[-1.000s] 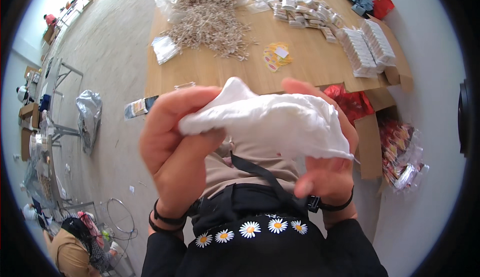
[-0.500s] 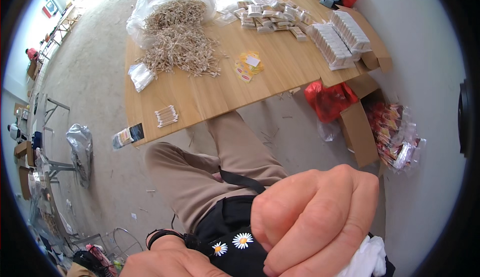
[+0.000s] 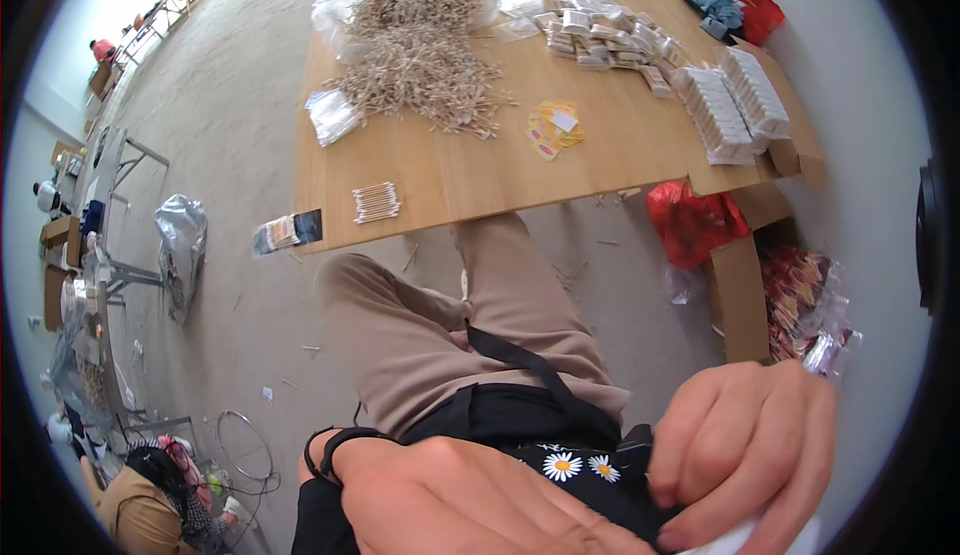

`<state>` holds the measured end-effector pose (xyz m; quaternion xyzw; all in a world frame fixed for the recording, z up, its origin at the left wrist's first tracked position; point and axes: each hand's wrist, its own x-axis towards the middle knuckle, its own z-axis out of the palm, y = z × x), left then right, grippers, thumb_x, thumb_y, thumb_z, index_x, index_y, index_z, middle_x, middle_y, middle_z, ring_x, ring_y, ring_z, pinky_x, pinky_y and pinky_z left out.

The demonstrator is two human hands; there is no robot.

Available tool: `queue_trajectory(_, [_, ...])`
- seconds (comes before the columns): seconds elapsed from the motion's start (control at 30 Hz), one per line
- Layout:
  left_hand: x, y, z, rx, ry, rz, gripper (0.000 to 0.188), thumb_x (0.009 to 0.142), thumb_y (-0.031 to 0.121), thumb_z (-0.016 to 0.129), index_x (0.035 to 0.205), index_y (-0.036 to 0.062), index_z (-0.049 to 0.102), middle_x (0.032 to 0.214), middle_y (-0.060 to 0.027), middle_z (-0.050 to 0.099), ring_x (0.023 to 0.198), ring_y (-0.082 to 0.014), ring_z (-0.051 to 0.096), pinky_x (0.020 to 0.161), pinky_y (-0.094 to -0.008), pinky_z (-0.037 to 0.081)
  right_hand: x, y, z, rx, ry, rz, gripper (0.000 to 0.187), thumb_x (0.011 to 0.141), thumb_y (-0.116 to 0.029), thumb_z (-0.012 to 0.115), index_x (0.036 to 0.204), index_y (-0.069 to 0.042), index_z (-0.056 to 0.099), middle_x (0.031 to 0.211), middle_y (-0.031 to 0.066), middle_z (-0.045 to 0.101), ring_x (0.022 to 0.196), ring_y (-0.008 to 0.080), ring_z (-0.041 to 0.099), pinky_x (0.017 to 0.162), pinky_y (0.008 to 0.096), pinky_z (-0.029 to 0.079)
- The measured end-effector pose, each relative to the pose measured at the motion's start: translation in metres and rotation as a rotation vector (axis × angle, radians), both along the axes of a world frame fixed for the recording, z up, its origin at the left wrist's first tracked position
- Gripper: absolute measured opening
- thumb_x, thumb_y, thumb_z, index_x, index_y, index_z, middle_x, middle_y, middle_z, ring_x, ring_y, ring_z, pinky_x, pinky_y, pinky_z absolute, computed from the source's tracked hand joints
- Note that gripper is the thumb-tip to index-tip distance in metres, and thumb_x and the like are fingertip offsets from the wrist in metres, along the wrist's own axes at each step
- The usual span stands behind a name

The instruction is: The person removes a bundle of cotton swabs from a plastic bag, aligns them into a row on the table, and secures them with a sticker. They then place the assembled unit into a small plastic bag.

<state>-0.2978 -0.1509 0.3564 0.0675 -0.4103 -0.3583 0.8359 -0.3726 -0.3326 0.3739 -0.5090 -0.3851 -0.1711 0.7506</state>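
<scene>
My left hand (image 3: pixel 465 495), with black bands round its wrist, is held low in front of my body; its fingers run past the lower edge and are hidden. My right hand (image 3: pixel 745 445) is at the lower right with its fingers curled in. Beside its lower side shows some white, soft-looking material (image 3: pixel 795 537); whether the fingers grip it I cannot make out. Both hands are off the wooden table (image 3: pixel 450 180). On that table are a neat row of cotton swabs (image 3: pixel 376 204), a big loose heap of swabs (image 3: pixel 425 80) and yellow cards (image 3: pixel 553 133).
A clear plastic bag (image 3: pixel 335 15) surrounds the heap's back. Small packs (image 3: pixel 610 40) pile up near stacked white packs (image 3: pixel 718 115). A pouch (image 3: pixel 276 235) overhangs the left corner. Right of my legs stand a red bag (image 3: pixel 690 223) and a cardboard box (image 3: pixel 740 300).
My hands have drawn apart: the right has moved right and slightly down, the left has come further up into view. The whole scene has shifted rightward as my head turned.
</scene>
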Motion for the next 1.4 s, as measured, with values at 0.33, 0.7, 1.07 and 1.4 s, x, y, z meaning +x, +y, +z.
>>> queue_trajectory(0.33, [0.05, 0.032, 0.016, 0.125, -0.265, -0.088, 0.027, 0.093, 0.006, 0.067, 0.12, -0.0011, 0.066, 0.104, -0.0237, 0.073, 0.1, -0.0384, 0.072, 0.096, -0.0531, 0.052, 0.04, 0.068, -0.018, 0.333, -0.416, -0.545, 0.011, 0.084, -0.007, 0.074, 0.079, 0.003, 0.074, 0.063, 0.0147, 0.059, 0.043, 0.0151, 0.044, 0.037, 0.0268, 0.027])
queue_trajectory(0.7, [0.047, 0.021, -0.003, -0.001, -0.503, -0.109, 0.019, 0.095, 0.001, 0.062, 0.107, -0.0117, 0.067, 0.103, -0.0323, 0.07, 0.1, -0.0437, 0.071, 0.094, -0.055, 0.053, 0.008, 0.047, -0.022, 0.146, -0.292, -0.341, 0.018, 0.087, -0.003, 0.066, 0.072, 0.006, 0.069, 0.063, 0.0161, 0.06, 0.042, 0.0166, 0.045, 0.039, 0.0291, 0.026])
queue_trajectory(1.07, [0.051, -0.031, -0.034, 0.358, -0.818, 0.416, 0.01, 0.083, -0.008, 0.062, 0.092, -0.0082, 0.067, 0.084, -0.014, 0.071, 0.083, -0.0237, 0.072, 0.075, -0.0335, 0.057, -0.033, 0.012, -0.043, -0.551, 0.167, -0.924, 0.018, 0.09, -0.025, 0.072, 0.09, -0.009, 0.063, 0.084, 0.0125, 0.064, 0.067, 0.0192, 0.055, 0.062, 0.0334, 0.044])
queue_trajectory(1.4, [0.043, -0.105, -0.095, 0.682, -0.715, 0.157, 0.036, 0.082, -0.006, 0.066, 0.117, -0.0018, 0.06, 0.095, -0.0089, 0.073, 0.09, -0.013, 0.069, 0.082, -0.0288, 0.055, -0.065, -0.022, -0.116, -0.134, 0.603, -1.144, 0.018, 0.082, 0.0, 0.066, 0.099, -0.002, 0.069, 0.091, 0.0028, 0.065, 0.08, 0.0117, 0.06, 0.068, 0.0241, 0.046])
